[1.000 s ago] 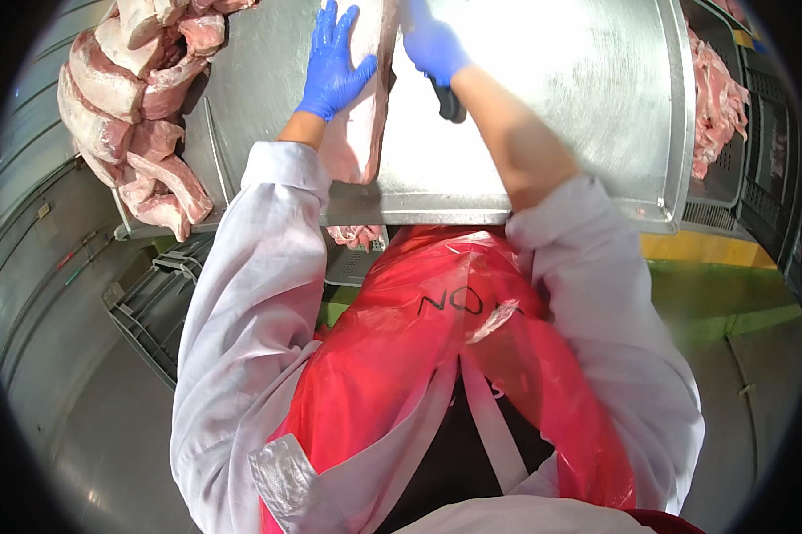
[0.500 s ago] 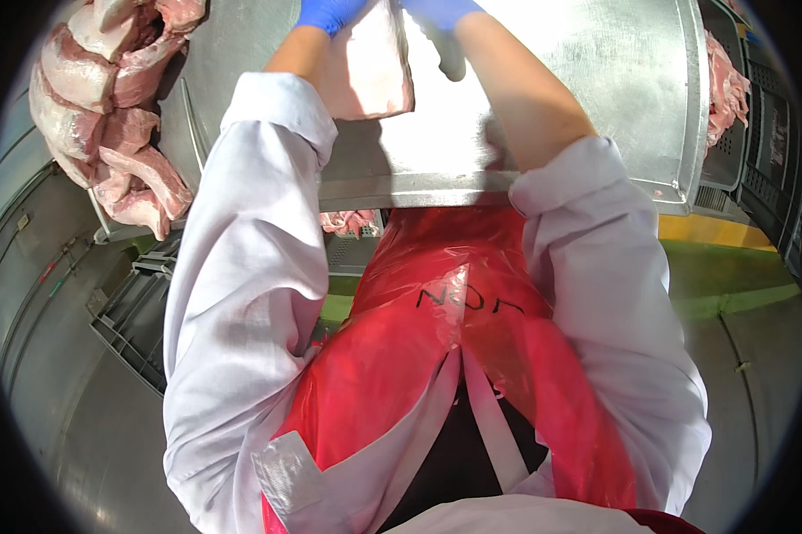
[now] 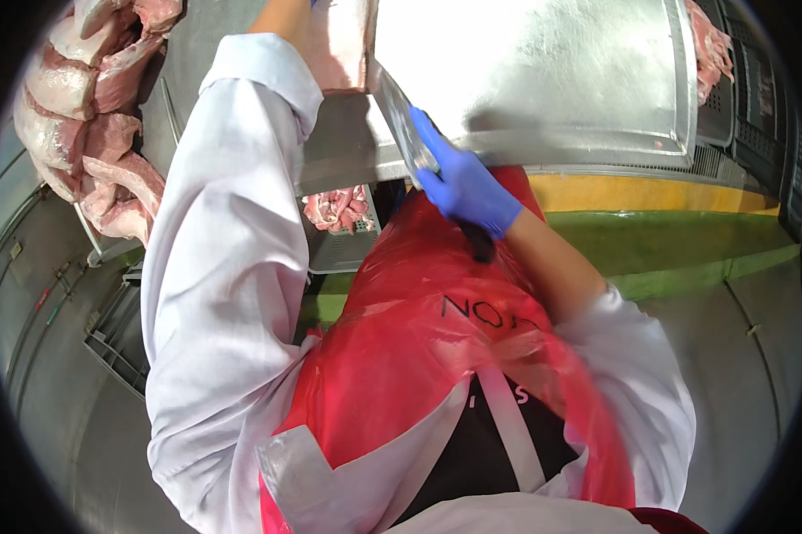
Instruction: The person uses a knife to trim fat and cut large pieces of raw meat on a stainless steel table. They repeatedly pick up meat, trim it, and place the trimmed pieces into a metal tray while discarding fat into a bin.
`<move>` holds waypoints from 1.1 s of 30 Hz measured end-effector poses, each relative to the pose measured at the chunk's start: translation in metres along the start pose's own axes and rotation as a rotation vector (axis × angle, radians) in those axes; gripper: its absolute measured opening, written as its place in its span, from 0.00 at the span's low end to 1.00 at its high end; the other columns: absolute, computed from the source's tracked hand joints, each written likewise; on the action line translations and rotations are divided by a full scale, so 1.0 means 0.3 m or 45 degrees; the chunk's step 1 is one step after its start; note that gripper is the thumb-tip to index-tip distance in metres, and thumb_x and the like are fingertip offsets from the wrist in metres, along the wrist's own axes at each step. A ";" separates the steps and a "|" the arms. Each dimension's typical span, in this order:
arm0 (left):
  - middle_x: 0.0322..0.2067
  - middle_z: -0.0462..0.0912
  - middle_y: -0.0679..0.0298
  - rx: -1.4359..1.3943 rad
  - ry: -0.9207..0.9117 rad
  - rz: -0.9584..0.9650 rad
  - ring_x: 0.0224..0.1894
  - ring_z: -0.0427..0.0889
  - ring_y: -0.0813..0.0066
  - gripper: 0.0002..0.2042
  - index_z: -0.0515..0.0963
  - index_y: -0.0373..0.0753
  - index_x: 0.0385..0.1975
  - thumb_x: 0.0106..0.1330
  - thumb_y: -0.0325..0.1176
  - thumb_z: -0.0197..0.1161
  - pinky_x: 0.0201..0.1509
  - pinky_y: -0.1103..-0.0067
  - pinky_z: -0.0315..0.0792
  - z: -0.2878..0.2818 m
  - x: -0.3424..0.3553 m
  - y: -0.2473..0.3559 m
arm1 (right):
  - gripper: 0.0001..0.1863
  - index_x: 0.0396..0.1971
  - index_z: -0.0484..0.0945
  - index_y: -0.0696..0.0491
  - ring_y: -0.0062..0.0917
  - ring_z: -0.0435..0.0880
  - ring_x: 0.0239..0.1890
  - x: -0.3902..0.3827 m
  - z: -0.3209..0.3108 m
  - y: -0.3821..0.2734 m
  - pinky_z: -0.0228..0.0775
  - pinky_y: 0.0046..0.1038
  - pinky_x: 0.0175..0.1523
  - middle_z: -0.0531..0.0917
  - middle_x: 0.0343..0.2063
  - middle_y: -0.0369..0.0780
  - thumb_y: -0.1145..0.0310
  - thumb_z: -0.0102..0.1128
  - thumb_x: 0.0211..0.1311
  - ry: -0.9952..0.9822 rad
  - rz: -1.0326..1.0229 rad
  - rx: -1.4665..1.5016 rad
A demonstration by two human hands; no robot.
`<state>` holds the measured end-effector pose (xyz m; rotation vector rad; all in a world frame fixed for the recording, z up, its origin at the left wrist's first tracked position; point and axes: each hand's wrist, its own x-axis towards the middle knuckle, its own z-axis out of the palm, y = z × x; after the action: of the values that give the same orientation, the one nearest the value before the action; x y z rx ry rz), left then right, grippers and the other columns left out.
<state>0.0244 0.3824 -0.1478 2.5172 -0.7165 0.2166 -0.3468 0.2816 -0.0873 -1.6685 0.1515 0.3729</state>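
In my right hand [image 3: 475,189], gloved in blue, a knife [image 3: 394,111] is gripped by its dark handle, with the blade pointing up and left. The tip of the blade reaches the right edge of a pale slab of meat [image 3: 339,53], which lies on the metal work table [image 3: 579,71]. My left forearm [image 3: 281,20] runs up past the slab's left side. At the top edge the left hand is cut off except for a sliver of blue glove, so its fingers are hidden.
A heap of large meat pieces [image 3: 89,116] lies at the far left. Meat trimmings [image 3: 337,209] sit in a grey crate below the table edge, and more trimmings [image 3: 708,53] are at the right. Raised rims [image 3: 681,80] bound the table.
My right hand has come down and nearer from the table's top, and the knife is now clearly in view in it. The left hand has moved up, almost out of view.
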 end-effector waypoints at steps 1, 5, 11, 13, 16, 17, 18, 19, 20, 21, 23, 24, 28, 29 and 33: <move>0.73 0.50 0.34 0.132 -0.131 -0.149 0.76 0.49 0.39 0.41 0.56 0.32 0.72 0.61 0.40 0.65 0.79 0.61 0.48 -0.013 -0.024 0.060 | 0.43 0.78 0.44 0.48 0.50 0.81 0.28 -0.091 -0.009 0.011 0.74 0.42 0.40 0.80 0.24 0.54 0.71 0.54 0.66 -0.122 0.112 -0.048; 0.66 0.63 0.37 0.537 -0.150 -0.278 0.67 0.65 0.44 0.34 0.61 0.31 0.68 0.65 0.40 0.63 0.68 0.62 0.64 0.010 -0.059 0.158 | 0.44 0.78 0.45 0.39 0.37 0.81 0.26 -0.347 -0.244 -0.001 0.74 0.36 0.39 0.82 0.24 0.47 0.73 0.54 0.67 -0.101 0.237 -0.133; 0.44 0.82 0.48 -0.149 -0.681 -0.617 0.39 0.85 0.62 0.39 0.66 0.24 0.58 0.49 0.41 0.75 0.39 0.70 0.80 -0.224 0.082 -0.032 | 0.45 0.79 0.44 0.34 0.16 0.68 0.17 -0.413 -0.549 -0.102 0.67 0.23 0.24 0.74 0.18 0.34 0.77 0.51 0.67 0.377 0.626 0.131; 0.41 0.83 0.56 -0.718 -0.587 -0.728 0.36 0.84 0.69 0.27 0.70 0.29 0.56 0.57 0.34 0.66 0.35 0.76 0.78 -0.201 0.046 -0.191 | 0.46 0.79 0.43 0.34 0.15 0.67 0.16 -0.407 -0.593 -0.050 0.67 0.23 0.23 0.75 0.18 0.33 0.77 0.51 0.66 0.431 0.626 0.230; 0.44 0.84 0.57 -1.299 -0.675 -1.092 0.42 0.84 0.69 0.24 0.71 0.31 0.59 0.63 0.33 0.60 0.45 0.75 0.79 -0.213 -0.076 -0.418 | 0.45 0.79 0.43 0.34 0.15 0.68 0.17 -0.389 -0.654 0.004 0.67 0.23 0.23 0.74 0.17 0.32 0.76 0.51 0.67 0.380 0.595 0.212; 0.45 0.84 0.57 -1.466 -0.661 -1.246 0.44 0.84 0.69 0.24 0.71 0.31 0.60 0.64 0.34 0.59 0.49 0.75 0.79 -0.222 -0.089 -0.462 | 0.45 0.79 0.43 0.33 0.14 0.68 0.17 -0.372 -0.673 0.004 0.67 0.23 0.24 0.73 0.17 0.33 0.77 0.51 0.67 0.360 0.590 0.255; 0.47 0.83 0.57 -1.073 -0.846 -1.182 0.46 0.84 0.67 0.26 0.70 0.31 0.62 0.64 0.35 0.59 0.52 0.73 0.78 -0.242 -0.033 -0.433 | 0.46 0.79 0.43 0.33 0.14 0.68 0.17 -0.357 -0.687 0.005 0.68 0.22 0.24 0.73 0.17 0.33 0.77 0.51 0.67 0.356 0.588 0.296; 0.49 0.82 0.56 -0.687 -1.017 -1.111 0.49 0.83 0.65 0.28 0.68 0.31 0.63 0.65 0.37 0.59 0.55 0.72 0.77 -0.260 0.025 -0.354 | 0.46 0.79 0.43 0.33 0.14 0.68 0.17 -0.348 -0.701 0.004 0.68 0.22 0.24 0.73 0.17 0.33 0.77 0.51 0.67 0.352 0.600 0.330; 0.51 0.81 0.56 -0.292 -1.157 -1.047 0.51 0.82 0.63 0.30 0.66 0.31 0.65 0.65 0.38 0.59 0.57 0.71 0.76 -0.291 0.043 -0.286 | 0.46 0.79 0.42 0.33 0.14 0.68 0.16 -0.334 -0.728 -0.005 0.68 0.22 0.22 0.72 0.17 0.33 0.78 0.50 0.67 0.329 0.635 0.377; 0.53 0.80 0.54 -0.448 -0.876 -1.111 0.52 0.81 0.61 0.32 0.63 0.30 0.67 0.65 0.39 0.60 0.58 0.69 0.76 -0.304 0.051 -0.240 | 0.46 0.79 0.42 0.33 0.14 0.67 0.16 -0.317 -0.754 -0.007 0.67 0.22 0.22 0.72 0.17 0.32 0.78 0.50 0.67 0.304 0.654 0.329; 0.56 0.77 0.52 -0.720 -0.293 -1.164 0.54 0.80 0.56 0.37 0.58 0.30 0.70 0.64 0.42 0.63 0.59 0.67 0.75 -0.300 0.100 -0.160 | 0.46 0.79 0.42 0.33 0.15 0.67 0.16 -0.259 -0.804 0.001 0.67 0.21 0.20 0.72 0.18 0.32 0.79 0.49 0.67 0.278 0.669 0.244; 0.58 0.76 0.49 -0.378 -0.284 -1.018 0.55 0.79 0.55 0.41 0.54 0.29 0.71 0.63 0.44 0.64 0.59 0.66 0.75 -0.250 0.078 -0.199 | 0.46 0.79 0.42 0.33 0.15 0.67 0.15 -0.227 -0.829 -0.015 0.66 0.22 0.19 0.72 0.18 0.32 0.79 0.49 0.67 0.264 0.637 0.262; 0.60 0.73 0.40 -0.331 -0.373 -1.015 0.60 0.77 0.51 0.46 0.57 0.25 0.68 0.58 0.51 0.69 0.62 0.65 0.73 -0.177 0.084 -0.233 | 0.46 0.79 0.42 0.32 0.14 0.68 0.16 -0.120 -0.906 -0.069 0.66 0.22 0.20 0.73 0.19 0.32 0.80 0.50 0.66 0.225 0.488 0.211; 0.60 0.73 0.39 -0.414 -0.449 -1.042 0.61 0.77 0.51 0.46 0.58 0.25 0.68 0.57 0.52 0.70 0.62 0.65 0.73 -0.187 0.093 -0.245 | 0.47 0.79 0.42 0.32 0.14 0.68 0.17 -0.105 -0.919 -0.049 0.66 0.22 0.20 0.73 0.19 0.32 0.80 0.50 0.66 0.217 0.447 0.228; 0.50 0.81 0.41 0.643 -0.175 -0.611 0.52 0.83 0.54 0.35 0.70 0.27 0.60 0.58 0.47 0.67 0.52 0.69 0.77 -0.143 0.222 0.042 | 0.48 0.79 0.43 0.33 0.14 0.67 0.19 -0.048 -0.924 -0.103 0.66 0.22 0.22 0.72 0.20 0.31 0.80 0.52 0.64 0.208 0.534 0.154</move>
<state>0.0736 0.3654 -0.0867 3.1183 -0.0840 0.0558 -0.3077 0.0114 -0.0283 -1.5417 0.6401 0.5295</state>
